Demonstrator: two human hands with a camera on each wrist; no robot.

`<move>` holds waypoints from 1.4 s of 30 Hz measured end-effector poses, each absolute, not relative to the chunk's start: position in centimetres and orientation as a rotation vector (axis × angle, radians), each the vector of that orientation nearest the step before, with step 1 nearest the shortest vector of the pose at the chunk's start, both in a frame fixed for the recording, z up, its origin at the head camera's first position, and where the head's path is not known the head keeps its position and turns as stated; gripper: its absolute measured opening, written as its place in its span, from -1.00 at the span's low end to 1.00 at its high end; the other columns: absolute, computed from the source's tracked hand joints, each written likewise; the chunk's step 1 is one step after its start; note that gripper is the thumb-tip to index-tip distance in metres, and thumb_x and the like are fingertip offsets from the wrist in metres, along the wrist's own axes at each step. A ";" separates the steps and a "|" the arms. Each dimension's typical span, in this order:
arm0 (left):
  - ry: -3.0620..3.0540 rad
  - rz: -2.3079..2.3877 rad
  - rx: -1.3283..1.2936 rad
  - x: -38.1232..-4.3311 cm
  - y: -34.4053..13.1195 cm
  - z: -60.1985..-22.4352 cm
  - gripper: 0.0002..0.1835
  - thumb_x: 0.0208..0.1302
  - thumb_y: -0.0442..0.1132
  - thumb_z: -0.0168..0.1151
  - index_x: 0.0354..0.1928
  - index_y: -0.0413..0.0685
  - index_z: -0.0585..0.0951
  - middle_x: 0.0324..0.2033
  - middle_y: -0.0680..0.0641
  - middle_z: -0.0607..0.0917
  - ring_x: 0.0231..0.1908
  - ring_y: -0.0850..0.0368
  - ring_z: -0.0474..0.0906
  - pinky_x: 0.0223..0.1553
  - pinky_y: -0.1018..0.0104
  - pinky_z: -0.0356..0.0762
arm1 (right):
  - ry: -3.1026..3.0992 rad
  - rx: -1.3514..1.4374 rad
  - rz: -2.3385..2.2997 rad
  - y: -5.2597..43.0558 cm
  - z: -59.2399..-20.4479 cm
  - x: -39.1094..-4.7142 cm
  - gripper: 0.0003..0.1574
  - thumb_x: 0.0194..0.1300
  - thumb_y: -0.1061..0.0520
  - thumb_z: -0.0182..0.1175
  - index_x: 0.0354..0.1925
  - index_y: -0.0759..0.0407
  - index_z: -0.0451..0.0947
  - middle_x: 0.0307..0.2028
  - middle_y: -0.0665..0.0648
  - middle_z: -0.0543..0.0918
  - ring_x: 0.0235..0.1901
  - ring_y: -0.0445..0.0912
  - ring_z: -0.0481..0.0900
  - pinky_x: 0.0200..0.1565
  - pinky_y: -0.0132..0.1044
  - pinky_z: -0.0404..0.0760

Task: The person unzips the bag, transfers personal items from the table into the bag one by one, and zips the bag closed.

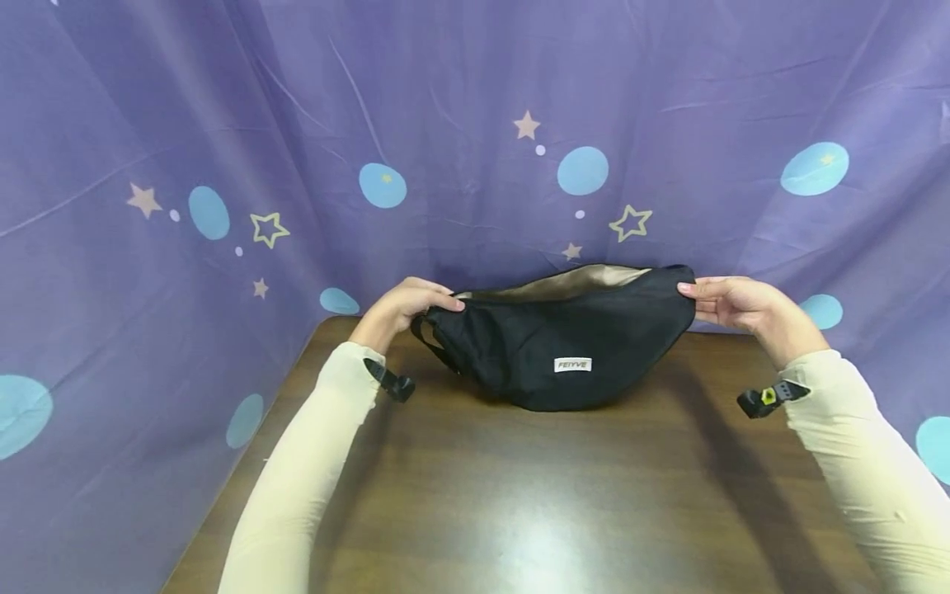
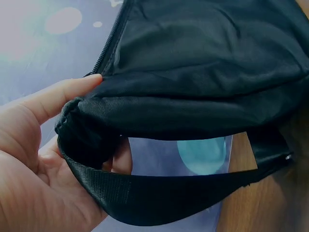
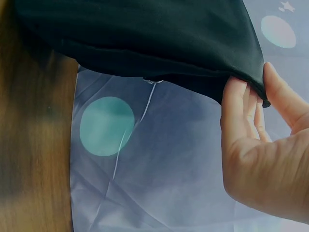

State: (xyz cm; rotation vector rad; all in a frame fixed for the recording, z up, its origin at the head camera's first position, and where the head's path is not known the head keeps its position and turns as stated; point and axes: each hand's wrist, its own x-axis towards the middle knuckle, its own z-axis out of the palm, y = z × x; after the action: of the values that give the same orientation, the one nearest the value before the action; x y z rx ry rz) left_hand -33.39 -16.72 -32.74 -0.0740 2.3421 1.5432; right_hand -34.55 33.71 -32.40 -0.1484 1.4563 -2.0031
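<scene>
A black sling bag (image 1: 519, 346) with a small white FEIYVE label (image 1: 573, 365) is at the back of the table. Its long top zip gapes, and beige lining (image 1: 586, 283) shows inside. My left hand (image 1: 417, 299) grips the bag's left top corner, thumb on the front. In the left wrist view, the zip teeth (image 2: 108, 46) run up from the thumb tip, and a black webbing strap (image 2: 159, 193) loops below that corner. The right top corner is pinched by my right hand (image 1: 735, 304), its fingers partly hidden behind the fabric.
Brown wood-look table (image 1: 475, 495) spreads toward me, with a bright glare spot near the front. Behind and to the left hangs a purple curtain (image 1: 460, 99) with stars and blue ovals, close behind the bag. Black straps (image 1: 389, 379) circle both cream sleeves.
</scene>
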 end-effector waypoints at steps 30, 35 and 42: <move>2.323 1.377 -0.197 -31.2 -21.2 -34.3 -0.11 0.32 0.12 0.34 0.46 -0.35 0.29 0.42 -0.30 0.43 0.44 -0.17 0.36 0.47 -0.03 0.34 | 1.220 0.033 -2.007 34.0 -34.7 -34.6 -0.59 0.61 0.26 -0.08 -0.18 0.19 0.73 -0.17 0.11 0.82 -0.13 -0.06 0.79 0.04 -0.25 0.73; 2.330 1.247 -0.292 -30.1 -20.9 -34.1 0.02 0.34 0.32 0.19 0.42 -0.48 0.23 0.31 -0.45 0.49 0.24 -0.20 0.60 0.27 0.04 0.58 | 1.223 0.031 -1.999 34.1 -34.9 -34.8 -0.55 0.63 0.22 -0.11 -0.19 0.17 0.74 -0.19 0.10 0.83 -0.13 -0.07 0.79 0.03 -0.26 0.73; 2.170 1.407 -0.142 -29.6 -20.2 -35.1 -0.32 0.49 0.18 0.10 0.19 -0.39 0.54 0.01 -0.31 0.76 -0.08 -0.01 0.78 0.07 0.18 0.71 | 1.172 -0.014 -1.985 34.2 -35.5 -35.1 -0.50 0.65 0.19 -0.16 -0.17 0.18 0.75 -0.16 0.12 0.82 -0.10 -0.06 0.79 0.06 -0.25 0.72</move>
State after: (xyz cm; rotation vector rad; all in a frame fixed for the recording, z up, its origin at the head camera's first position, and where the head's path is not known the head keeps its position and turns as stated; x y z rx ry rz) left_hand -29.59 -20.16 -35.13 -0.1422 2.1701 1.4072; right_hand -35.14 34.15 -35.54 -0.0139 1.1724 -1.9851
